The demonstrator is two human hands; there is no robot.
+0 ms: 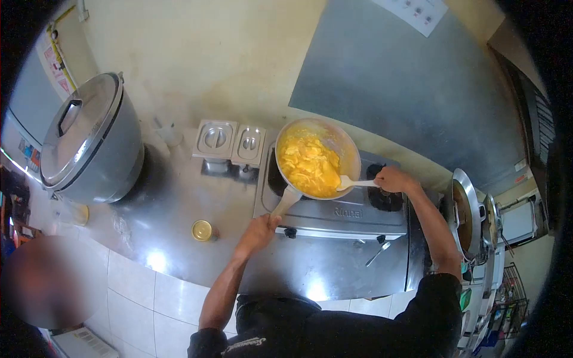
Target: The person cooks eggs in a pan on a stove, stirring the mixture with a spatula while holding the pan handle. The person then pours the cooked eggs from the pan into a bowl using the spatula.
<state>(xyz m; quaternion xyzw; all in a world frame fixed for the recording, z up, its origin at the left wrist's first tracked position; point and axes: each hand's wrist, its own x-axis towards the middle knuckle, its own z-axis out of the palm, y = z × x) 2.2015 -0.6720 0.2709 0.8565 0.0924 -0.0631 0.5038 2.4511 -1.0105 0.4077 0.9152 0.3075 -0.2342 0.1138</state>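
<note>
While clamping pan handle (286,201) in left grip (258,230), stirs yellow egg (307,164) with spatula (352,182) pinched in right grip (393,179), atop stove (346,215).

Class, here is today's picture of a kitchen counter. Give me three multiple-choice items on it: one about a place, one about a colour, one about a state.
1. Where is the pan?
A. on the tiled floor
B. on the gas stove
C. on a wall shelf

2. What colour is the food in it?
A. green
B. red
C. yellow

3. What is the left hand doing?
A. gripping the handle of the pan
B. lying flat on the counter
C. hanging at the person's side

Answers:
1. B: the pan sits over a burner of the stove.
2. C: the food is bright yellow throughout.
3. A: the left hand is closed around the end of the handle, while the right hand holds a spatula at the pan's rim.
</note>
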